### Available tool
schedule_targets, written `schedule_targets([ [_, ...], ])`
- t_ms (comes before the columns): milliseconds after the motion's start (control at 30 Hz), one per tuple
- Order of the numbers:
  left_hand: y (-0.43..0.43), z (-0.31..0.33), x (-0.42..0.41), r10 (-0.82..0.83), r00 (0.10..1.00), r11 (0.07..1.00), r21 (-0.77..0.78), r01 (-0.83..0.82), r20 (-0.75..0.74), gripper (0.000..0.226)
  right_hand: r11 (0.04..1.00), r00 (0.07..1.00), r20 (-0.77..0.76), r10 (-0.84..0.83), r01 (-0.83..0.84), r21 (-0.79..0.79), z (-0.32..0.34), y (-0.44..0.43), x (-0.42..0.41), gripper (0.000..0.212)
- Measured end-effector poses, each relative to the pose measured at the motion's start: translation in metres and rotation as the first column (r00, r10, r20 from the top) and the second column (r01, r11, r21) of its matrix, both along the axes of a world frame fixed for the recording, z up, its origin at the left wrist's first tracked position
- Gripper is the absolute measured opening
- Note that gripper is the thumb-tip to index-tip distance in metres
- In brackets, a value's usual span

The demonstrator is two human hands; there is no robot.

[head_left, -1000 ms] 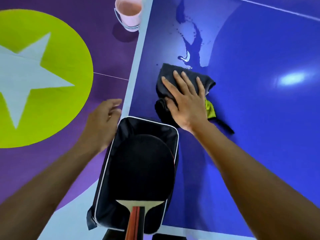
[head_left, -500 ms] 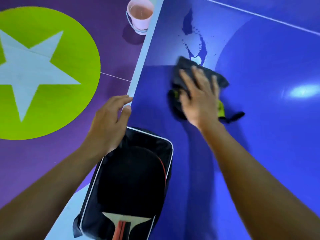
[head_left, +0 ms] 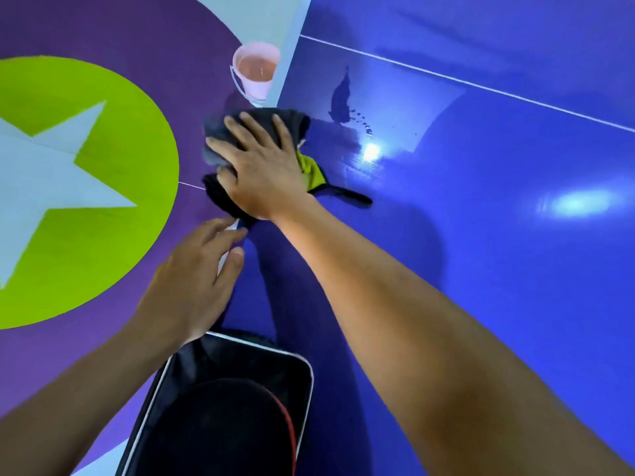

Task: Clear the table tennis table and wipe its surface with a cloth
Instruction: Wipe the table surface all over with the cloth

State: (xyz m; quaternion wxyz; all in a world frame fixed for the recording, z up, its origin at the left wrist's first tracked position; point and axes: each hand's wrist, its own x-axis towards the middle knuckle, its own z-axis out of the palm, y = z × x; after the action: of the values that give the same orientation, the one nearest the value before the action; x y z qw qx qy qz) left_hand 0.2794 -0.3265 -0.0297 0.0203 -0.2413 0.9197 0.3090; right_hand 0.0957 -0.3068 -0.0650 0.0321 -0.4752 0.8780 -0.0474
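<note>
Dark bunched cloth (head_left: 297,123), yellow-green corner, under right hand (head_left: 264,170).

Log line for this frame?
phase: wiping | right hand: pressing cloth at table edge | left hand: resting on edge | wet patch: unwiped

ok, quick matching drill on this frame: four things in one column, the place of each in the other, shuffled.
Things:
1. cloth
2. pink bucket
3. paddle
4. left hand

Places:
A. on the floor beside the table
B. in the black case
C. pressed under the right hand
D. at the table's white side edge

Pairs: 1-C, 2-A, 3-B, 4-D
</note>
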Motion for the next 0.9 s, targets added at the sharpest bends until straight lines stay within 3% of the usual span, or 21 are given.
schedule_targets([
  [100,-0.002,0.007,-0.013,-0.027,0.999,0.999,-0.041,0.026,-0.023,0.060,0.995,0.996,0.025,0.083,-0.081,-0.065,-0.005,0.016,-0.024,0.054],
  [200,-0.005,0.010,-0.038,-0.125,0.992,0.991,-0.057,0.124,-0.007,0.059,0.962,0.968,0.017,-0.250,0.250,-0.113,-0.005,0.072,-0.067,0.058],
  [267,-0.006,0.005,-0.064,-0.207,0.978,0.969,-0.132,0.207,0.017,0.055,0.859,0.862,-0.024,-0.507,0.503,-0.091,-0.003,0.126,-0.106,0.058],
  [333,-0.005,-0.004,-0.089,-0.272,0.957,0.929,-0.232,0.288,0.100,0.055,0.688,0.692,0.019,-0.722,0.721,-0.081,0.001,0.175,-0.139,0.059],
  [400,-0.005,-0.015,-0.103,-0.293,0.934,0.893,-0.291,0.343,0.202,0.062,0.500,0.505,0.099,-0.857,0.863,-0.067,0.001,0.193,-0.158,0.060],
  [467,-0.005,-0.024,-0.104,-0.308,0.923,0.874,-0.315,0.370,0.231,0.064,0.424,0.427,0.093,-0.899,0.904,-0.053,-0.001,0.175,-0.164,0.061],
  [500,-0.006,-0.026,-0.103,-0.321,0.920,0.872,-0.308,0.380,0.227,0.064,0.462,0.465,0.075,-0.882,0.885,-0.051,-0.001,0.157,-0.163,0.061],
  [533,-0.007,-0.027,-0.100,-0.325,0.919,0.873,-0.303,0.382,0.222,0.063,0.564,0.567,0.055,-0.822,0.824,-0.058,-0.001,0.132,-0.159,0.061],
  [600,-0.005,-0.029,-0.100,-0.314,0.926,0.874,-0.317,0.368,0.209,0.064,0.825,0.827,0.007,-0.562,0.561,-0.069,-0.002,0.075,-0.149,0.059],
  [667,-0.003,-0.029,-0.101,-0.308,0.930,0.877,-0.320,0.359,0.199,0.068,0.963,0.964,-0.006,-0.266,0.265,-0.057,-0.001,0.019,-0.135,0.057],
  [733,-0.003,-0.030,-0.100,-0.303,0.935,0.881,-0.321,0.349,0.184,0.068,0.994,0.994,0.046,-0.096,0.098,-0.044,0.003,-0.016,-0.128,0.054],
  [800,-0.004,-0.031,-0.096,-0.294,0.942,0.886,-0.323,0.333,0.165,0.065,0.998,0.997,0.067,-0.035,0.038,-0.048,0.003,-0.024,-0.133,0.053],
  [900,-0.002,-0.032,-0.096,-0.270,0.951,0.901,-0.310,0.305,0.151,0.064,0.979,0.984,0.072,-0.161,0.168,-0.112,-0.002,0.003,-0.155,0.055],
])
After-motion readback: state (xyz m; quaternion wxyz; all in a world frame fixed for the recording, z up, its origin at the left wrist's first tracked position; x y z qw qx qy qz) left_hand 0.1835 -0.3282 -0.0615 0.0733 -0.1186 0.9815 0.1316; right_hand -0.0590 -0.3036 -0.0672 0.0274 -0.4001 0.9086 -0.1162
